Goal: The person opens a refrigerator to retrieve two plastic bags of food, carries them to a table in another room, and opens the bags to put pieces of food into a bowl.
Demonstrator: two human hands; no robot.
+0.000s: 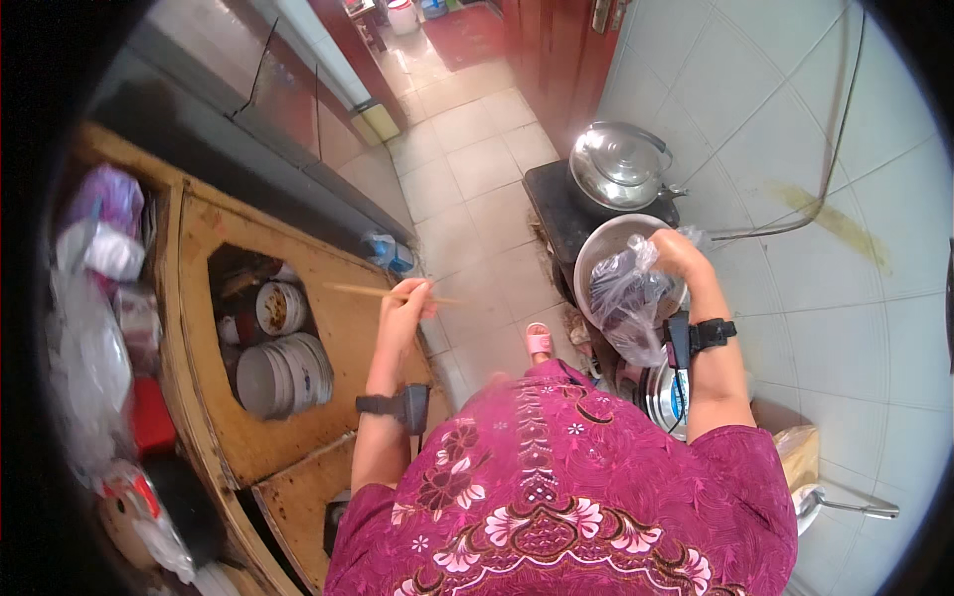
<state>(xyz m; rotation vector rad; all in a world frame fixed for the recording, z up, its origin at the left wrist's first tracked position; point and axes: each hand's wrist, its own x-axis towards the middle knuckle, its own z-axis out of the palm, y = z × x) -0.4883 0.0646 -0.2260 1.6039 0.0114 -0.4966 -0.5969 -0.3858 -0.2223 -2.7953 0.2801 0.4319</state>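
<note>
My left hand (408,298) is closed around a pair of thin wooden chopsticks (358,290), held roughly level over the floor beside the wooden cabinet. On the other side, my right hand (674,253) grips the gathered top of a clear plastic bag (633,298) with something dark inside. The bag lies partly in a light-coloured colander (589,257) and hangs over its near rim. What exactly the bag contains cannot be told.
Beyond the colander, a metal kettle (618,167) stands on a black stove top (548,201) by the tiled wall. Stacked bowls (276,376) show through the opening of the wooden cabinet (350,328) at left. A ladle (857,508) lies at lower right.
</note>
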